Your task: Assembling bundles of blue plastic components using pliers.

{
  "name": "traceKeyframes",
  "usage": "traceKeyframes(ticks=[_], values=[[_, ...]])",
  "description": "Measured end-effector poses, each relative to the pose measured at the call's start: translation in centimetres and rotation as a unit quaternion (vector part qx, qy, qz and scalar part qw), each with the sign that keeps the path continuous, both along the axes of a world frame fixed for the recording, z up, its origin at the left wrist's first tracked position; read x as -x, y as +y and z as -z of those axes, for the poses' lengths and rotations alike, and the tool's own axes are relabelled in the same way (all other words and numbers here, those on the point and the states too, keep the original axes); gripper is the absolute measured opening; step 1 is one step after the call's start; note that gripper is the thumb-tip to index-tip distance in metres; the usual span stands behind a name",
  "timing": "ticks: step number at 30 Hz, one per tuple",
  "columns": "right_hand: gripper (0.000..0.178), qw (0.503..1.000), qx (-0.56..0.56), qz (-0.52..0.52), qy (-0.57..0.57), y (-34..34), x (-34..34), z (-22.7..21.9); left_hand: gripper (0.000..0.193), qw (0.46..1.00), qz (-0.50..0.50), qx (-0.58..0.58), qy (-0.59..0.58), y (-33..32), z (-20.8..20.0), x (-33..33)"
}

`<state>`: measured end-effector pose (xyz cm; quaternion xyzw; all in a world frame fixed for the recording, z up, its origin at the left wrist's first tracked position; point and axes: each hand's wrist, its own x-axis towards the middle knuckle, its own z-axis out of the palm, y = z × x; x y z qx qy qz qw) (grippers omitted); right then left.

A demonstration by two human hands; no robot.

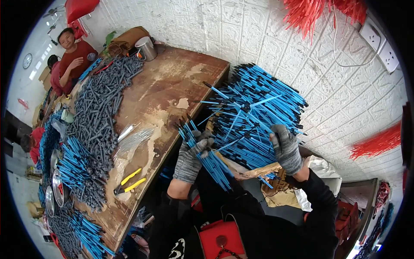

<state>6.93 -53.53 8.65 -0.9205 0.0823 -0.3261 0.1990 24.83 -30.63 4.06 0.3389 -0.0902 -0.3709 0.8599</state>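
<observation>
Red pouch [219, 238] nearest | left hand [190, 159] clasping blue rods [216, 171] | spoked piece [246, 107] up-left of right hand [286, 150], grip unclear

My left hand [189, 157] is just beside the right edge of the table [168, 82], fingers curled in a closed grip. My left forearm [172, 211] rises to it, close along that same edge of the table. My right hand [286, 149] is well apart from the table, off to its right, fingers pointing away from me and slightly bent; I can't tell whether they are pinched together. My right forearm [321, 196] slants in toward the table from a bent elbow. I wear grey knit gloves [184, 166] and black sleeves [323, 211], with a bare strip of skin showing at each wrist [178, 189].
</observation>
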Motion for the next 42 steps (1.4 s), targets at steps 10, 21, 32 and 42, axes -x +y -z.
traceKeyframes(ticks=[10,21,32,42], values=[[0.018,0.991,-0.111,-0.075,0.003,6.2,3.0,3.3,0.023,0.996,-0.038,-0.022,-0.073,-2.3,-1.3,2.1],[0.025,0.977,0.095,-0.057,0.181,-1.4,-3.7,-1.1,0.022,0.994,0.079,0.030,0.066,2.9,-0.6,1.6],[0.021,0.974,-0.221,-0.025,0.039,-14.2,-11.8,4.1,0.026,0.987,0.154,0.047,0.029,3.7,-0.9,0.7],[0.032,0.704,-0.628,-0.321,0.089,-0.5,-5.0,-6.7,0.033,0.997,0.010,0.046,0.053,-1.5,-3.6,0.4]])
